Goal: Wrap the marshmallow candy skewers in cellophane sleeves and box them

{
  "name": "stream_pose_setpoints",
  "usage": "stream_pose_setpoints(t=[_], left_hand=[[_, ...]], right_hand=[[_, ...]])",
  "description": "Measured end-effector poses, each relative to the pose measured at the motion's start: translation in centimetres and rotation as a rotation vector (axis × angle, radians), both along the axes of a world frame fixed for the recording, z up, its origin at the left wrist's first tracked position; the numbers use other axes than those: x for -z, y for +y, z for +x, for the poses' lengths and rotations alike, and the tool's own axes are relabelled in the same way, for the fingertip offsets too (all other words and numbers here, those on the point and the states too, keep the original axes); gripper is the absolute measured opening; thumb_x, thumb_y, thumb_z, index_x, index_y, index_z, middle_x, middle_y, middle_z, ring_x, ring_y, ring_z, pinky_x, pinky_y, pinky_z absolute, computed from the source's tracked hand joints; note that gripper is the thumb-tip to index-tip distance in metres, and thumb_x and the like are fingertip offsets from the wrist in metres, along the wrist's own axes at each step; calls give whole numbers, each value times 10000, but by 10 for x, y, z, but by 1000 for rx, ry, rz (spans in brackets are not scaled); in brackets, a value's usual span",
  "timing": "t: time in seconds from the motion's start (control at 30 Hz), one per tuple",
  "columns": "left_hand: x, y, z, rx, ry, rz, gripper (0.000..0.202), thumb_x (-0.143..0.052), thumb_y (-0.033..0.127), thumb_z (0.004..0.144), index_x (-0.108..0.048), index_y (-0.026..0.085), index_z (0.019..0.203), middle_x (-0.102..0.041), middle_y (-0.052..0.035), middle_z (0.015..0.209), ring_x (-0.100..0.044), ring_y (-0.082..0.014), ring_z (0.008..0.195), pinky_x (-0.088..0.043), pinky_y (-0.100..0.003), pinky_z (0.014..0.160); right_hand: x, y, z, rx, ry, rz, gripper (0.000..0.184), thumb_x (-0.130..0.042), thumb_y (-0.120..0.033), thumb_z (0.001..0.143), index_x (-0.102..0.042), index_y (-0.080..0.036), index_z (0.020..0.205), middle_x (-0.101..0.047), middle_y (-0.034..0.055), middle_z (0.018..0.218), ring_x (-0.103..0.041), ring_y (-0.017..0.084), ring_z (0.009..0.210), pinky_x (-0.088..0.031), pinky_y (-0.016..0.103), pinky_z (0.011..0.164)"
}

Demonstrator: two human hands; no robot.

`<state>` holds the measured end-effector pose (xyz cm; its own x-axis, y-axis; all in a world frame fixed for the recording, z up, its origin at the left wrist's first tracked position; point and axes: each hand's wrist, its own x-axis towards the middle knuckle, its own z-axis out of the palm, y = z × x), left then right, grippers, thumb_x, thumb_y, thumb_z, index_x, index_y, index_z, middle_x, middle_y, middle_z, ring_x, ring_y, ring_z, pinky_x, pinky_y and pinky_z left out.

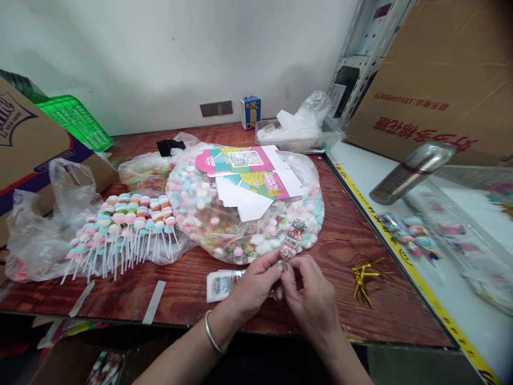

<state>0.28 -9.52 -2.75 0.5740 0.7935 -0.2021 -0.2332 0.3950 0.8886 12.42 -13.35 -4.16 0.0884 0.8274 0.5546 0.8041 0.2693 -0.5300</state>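
Observation:
My left hand and my right hand meet near the table's front edge, both pinched on the lower end of a small wrapped candy packet that stands tilted upward. A silver bangle sits on my left wrist. Under my left hand lies a small white packet. Behind the hands is a big clear bag of pastel candies with flat printed cartons on top. To the left, rows of marshmallow lollipops with white sticks lie on plastic.
Gold twist ties lie right of my hands on the wooden table. A metal flask and wrapped lollipops rest on the white surface at right. Cardboard boxes stand at left and right; a green basket is back left.

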Motion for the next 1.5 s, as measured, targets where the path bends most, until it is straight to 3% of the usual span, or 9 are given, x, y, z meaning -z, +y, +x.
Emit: stream_pose_setpoints(t=[0.13,0.3,0.5,0.6,0.8,1.0,1.23,1.37,1.5], left_hand=[[-11,5,-5,20,-205,-59,366,-650,233,711,-670,172,1072,-627,-38,854,-559,-158,817,-419,-266,817],[-24,6,-18,49,-296,59,652,-406,705,821,-741,154,920,-537,-136,1329,-487,-295,1205,-350,-407,1047],[-21,5,-29,63,281,510,684,-249,665,891,-774,227,913,-456,-43,1464,-263,-283,1414,-39,-425,1179],[-22,3,-23,34,283,501,662,-255,651,898,-744,226,1035,-472,-51,1453,-314,-267,1390,-67,-413,1179],[-31,-1,-14,97,-38,246,987,15,768,802,-781,186,858,-568,-97,1347,-424,-281,1316,-218,-410,1144],[-27,-1,-26,79,358,623,746,-152,658,899,-763,231,903,-417,-33,1494,-165,-265,1453,15,-442,1168],[-44,-18,-15,171,322,543,281,-615,349,835,-676,182,1053,-678,-80,970,-605,-230,898,-446,-300,829],[-42,-26,-70,-139,462,382,236,-659,310,793,-666,189,996,-639,-28,835,-546,-154,732,-436,-232,693],[-28,-60,-194,-513,768,33,380,-738,423,685,-652,184,968,-525,32,574,-408,-111,487,-335,-213,480]], right_hand=[[-5,-3,4,-68,-113,27,98,-447,-179,907,-504,-213,836,-570,17,750,-569,127,635,-413,224,551],[-14,-6,13,-52,-105,61,104,-461,-166,918,-527,-206,847,-588,12,742,-587,122,642,-422,219,563],[-27,-17,18,-3,-275,226,92,-551,-132,882,-560,-187,956,-670,50,809,-638,151,708,-440,251,616],[-29,-25,10,-53,-270,237,146,-563,-110,862,-566,-184,989,-684,66,832,-644,169,730,-446,264,635],[-23,-28,7,-198,248,-115,124,-502,-207,900,-574,-221,801,-598,3,710,-563,128,606,-428,227,542],[-27,-28,20,-182,581,-295,194,-549,-320,886,-574,-211,728,-559,-8,696,-508,128,632,-397,237,580],[-11,-38,-18,-409,1268,-794,331,-657,-531,749,-586,-212,797,-460,-67,568,-295,66,437,-262,199,421],[-1,-27,-25,-485,992,-824,341,-577,-528,829,-642,-194,849,-527,-37,600,-386,84,453,-314,213,440],[8,-4,-8,-306,492,-522,269,-541,-448,875,-676,-216,881,-681,36,848,-615,198,783,-455,307,719]])
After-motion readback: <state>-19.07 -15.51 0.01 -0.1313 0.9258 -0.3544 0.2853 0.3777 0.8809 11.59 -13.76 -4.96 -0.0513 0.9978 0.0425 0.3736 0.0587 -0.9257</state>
